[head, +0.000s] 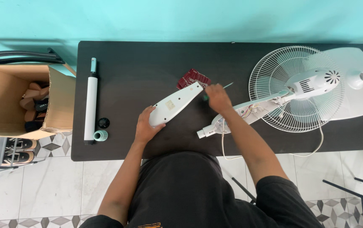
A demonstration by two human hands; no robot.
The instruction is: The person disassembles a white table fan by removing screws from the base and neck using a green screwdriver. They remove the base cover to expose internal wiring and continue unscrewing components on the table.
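Head view, going left to right. I'm seeing a cardboard box (4,99) sitting off the left end of the black table (147,59), open-topped, with brownish and dark items inside that I can't identify. On the table's left part a white pole with a teal tip (90,101) is lying lengthwise, and just beside its near end a black round cap (103,123) and a teal ring nut (101,135) are sitting close together.

My left hand (144,126) is gripping the lower end of a white plastic cover panel (175,103), fingers wrapped over its edge, holding it tilted with the far end pointing up-right. A dark red patterned cloth (193,78) is lying just behind the panel's upper end.

My right hand (217,97) is closing around a teal-handled screwdriver (228,85); the tool's thin shaft is sticking out past the fingers toward the right, and the handle is mostly hidden in the fist. Just beside that hand the open fan neck housing (232,118) is lying on the table with coloured wires showing. Further right, the white fan motor head (314,82) is resting on the wire fan guard (295,88), with the white fan base (358,84) at the far right. A white power cord (312,152) is looping off the near table edge.
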